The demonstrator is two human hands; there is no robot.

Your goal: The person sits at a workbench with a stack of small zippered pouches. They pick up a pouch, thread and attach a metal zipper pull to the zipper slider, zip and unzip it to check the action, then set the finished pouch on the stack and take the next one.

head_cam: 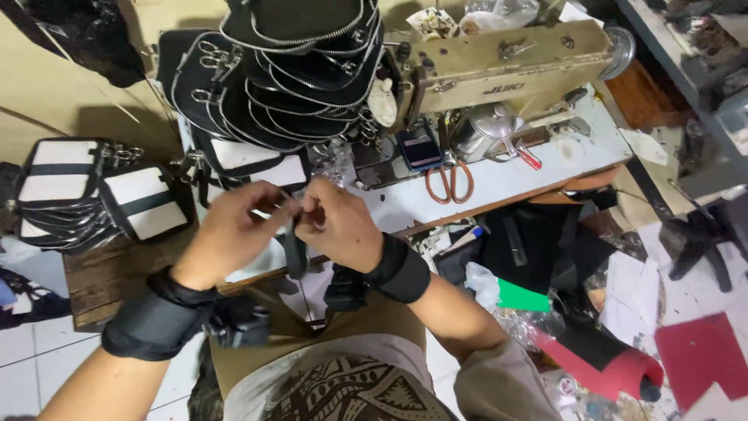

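My left hand (pixel 234 230) and my right hand (pixel 339 226) meet over the near edge of the sewing table, both pinching a black strap (pixel 294 253) with a small metal piece at its top; the strap hangs down between them. Black bands wrap both wrists. Behind the hands lies a black-and-white pouch (pixel 261 164), partly hidden by my fingers. A tall pile of black zippered pouches (pixel 300 70) leans just beyond it.
A beige sewing machine (pixel 499 70) stands at the back right of the white table (pixel 514 175), with orange-handled scissors (pixel 449 183) and a phone (pixel 419 146) in front. Stacked black-and-white pouches (pixel 93 191) sit left. Fabric rolls and scraps litter the floor right.
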